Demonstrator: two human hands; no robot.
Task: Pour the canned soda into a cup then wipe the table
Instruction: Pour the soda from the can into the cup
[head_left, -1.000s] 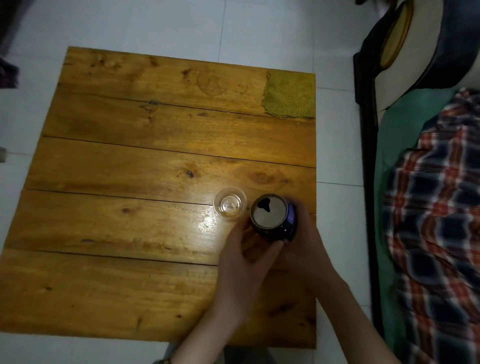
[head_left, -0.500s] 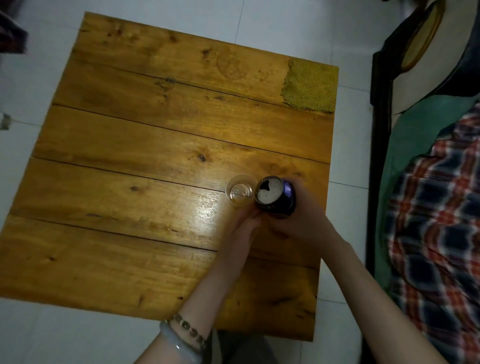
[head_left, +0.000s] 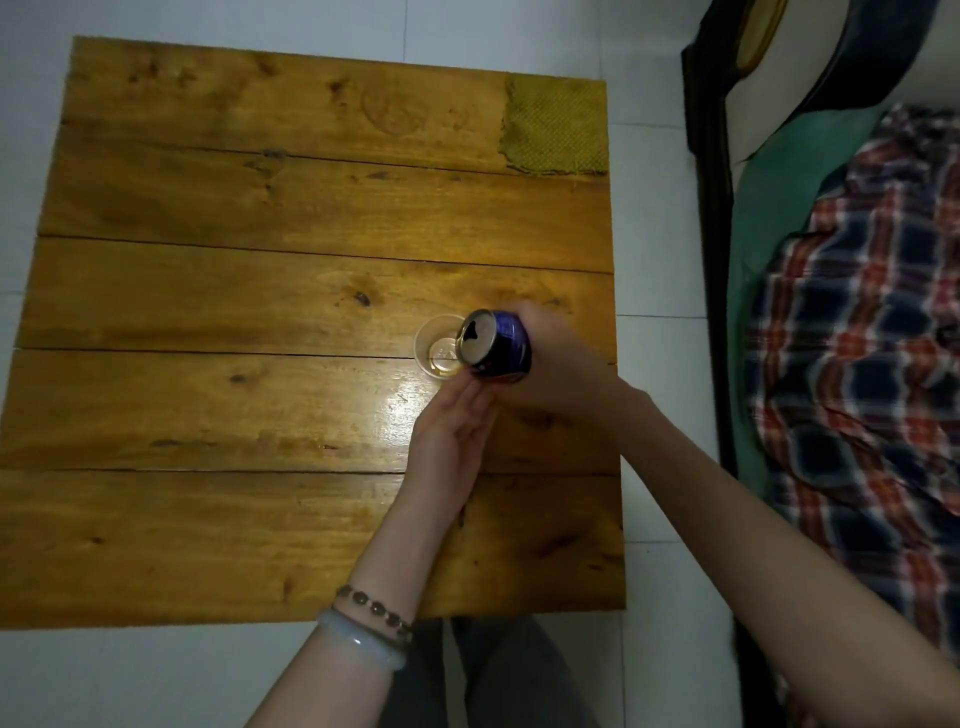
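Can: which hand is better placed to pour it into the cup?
Right. The right hand grips the can, tilted with its opening over the cup; the left hand lies straight-fingered beside it, holding nothing.

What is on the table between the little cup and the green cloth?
Nothing. The head view shows only bare wooden table between the cup and the cloth.

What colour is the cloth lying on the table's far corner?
The cloth is yellowish-green with a fine mesh-like texture, seen in the head view.

The can (head_left: 506, 348) is blue, the cloth (head_left: 556, 124) olive.
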